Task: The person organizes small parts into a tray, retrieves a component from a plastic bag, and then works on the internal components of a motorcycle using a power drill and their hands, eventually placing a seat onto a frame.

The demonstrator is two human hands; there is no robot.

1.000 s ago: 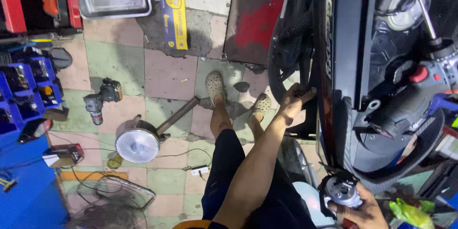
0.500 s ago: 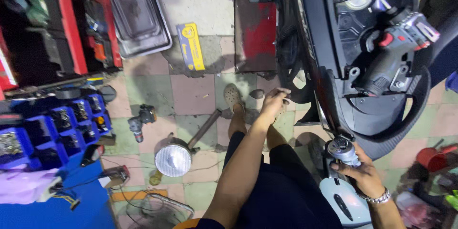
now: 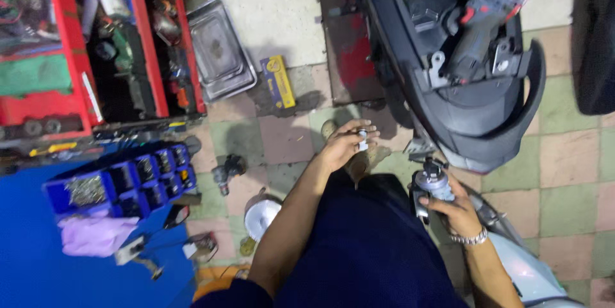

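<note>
My left hand [image 3: 346,144] is raised in front of me, pinching a small silvery metal part [image 3: 362,137] between thumb and fingers. My right hand [image 3: 451,205], with a metal wristband, grips a round grey engine component [image 3: 432,180] low beside the rear of a black scooter [image 3: 461,58]. A cordless power tool [image 3: 477,29] with red accents lies in the scooter's open seat bay. My legs in dark trousers fill the lower middle, with my sandalled feet just beyond my left hand.
A red tool cabinet [image 3: 96,45] full of tools stands at upper left. A blue parts organiser [image 3: 122,183] sits on a blue surface at lower left. On the tiled floor lie a metal tray [image 3: 221,51], a yellow-blue box [image 3: 278,80], a small dark tool [image 3: 227,170] and a round metal pot [image 3: 261,215].
The view has tilted back and left, bringing the red cabinet in. My left hand came off the scooter's edge and now pinches a small part. My right hand keeps the grey component.
</note>
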